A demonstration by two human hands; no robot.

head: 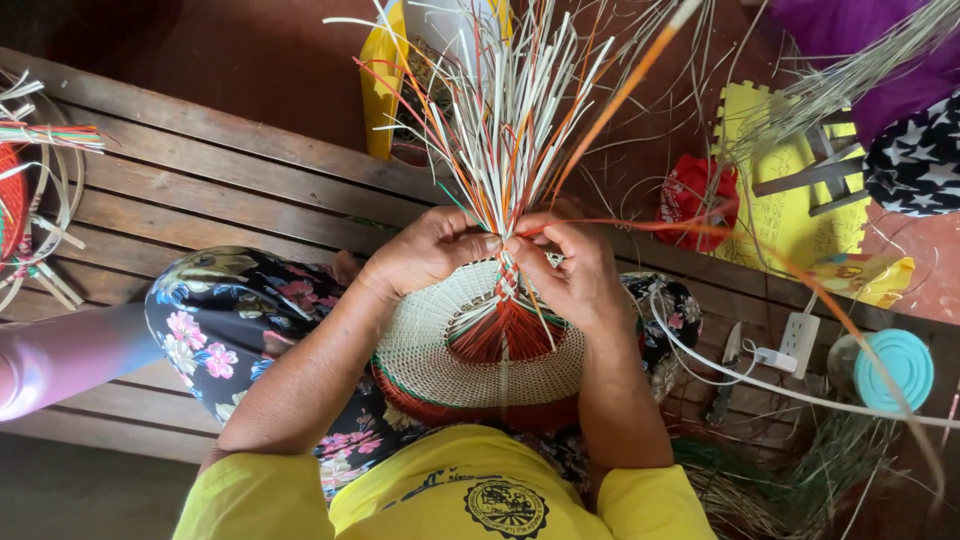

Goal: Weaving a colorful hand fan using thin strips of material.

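Both hands, left (430, 250) and right (570, 270), were closed, pinching strips (510, 120) above the basket (470, 350). The strips seemed light and springy, best held low.

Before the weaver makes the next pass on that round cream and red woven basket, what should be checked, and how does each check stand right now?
1. Left hand grips the round cream and red woven basket at its edge: ok.
2. Right hand pinches the long orange strand: ok.
3. Upright bundle of white and orange strips fans free above the hands: ok.
4. Basket rests steady on the floral-cloth lap: ok.
5. Strand tension: cannot tell.
6. White power cable lies apart from the weave: ok.
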